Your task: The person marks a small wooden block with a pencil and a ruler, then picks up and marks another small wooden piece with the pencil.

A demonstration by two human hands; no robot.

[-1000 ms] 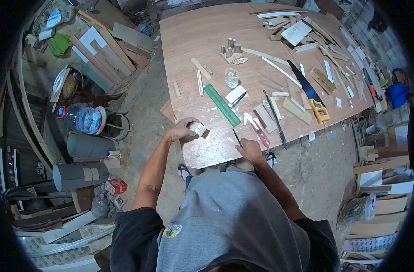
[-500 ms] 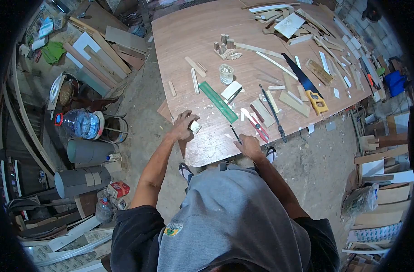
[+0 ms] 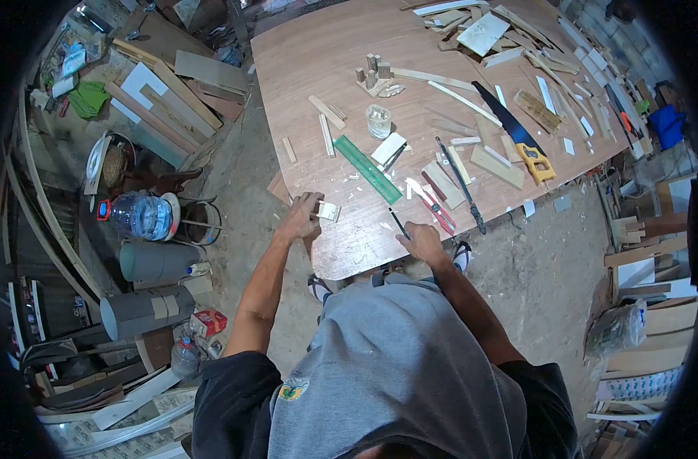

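Observation:
My left hand (image 3: 301, 216) rests at the near left edge of the brown table (image 3: 326, 53), fingers closed on a small pale wood block (image 3: 328, 211) that lies on the tabletop. My right hand (image 3: 423, 242) sits near the front edge, gripping a dark pencil (image 3: 398, 223) whose tip points up and left over the surface. A green ruler (image 3: 368, 170) lies diagonally just beyond both hands. Small wood chips lie scattered between the hands.
A glass jar (image 3: 379, 122), a yellow-handled handsaw (image 3: 513, 134), a red-handled cutter (image 3: 437, 212), a long dark rod (image 3: 460, 184) and several wood strips cover the table farther out. On the floor at left stand a water bottle (image 3: 138, 216), grey cylinders (image 3: 154, 261) and stacked boards (image 3: 173, 92).
My left hand has lowered the small block from a raised hold onto the tabletop near the left edge. My right hand with the pencil stayed near the front edge. The camera view shifted slightly.

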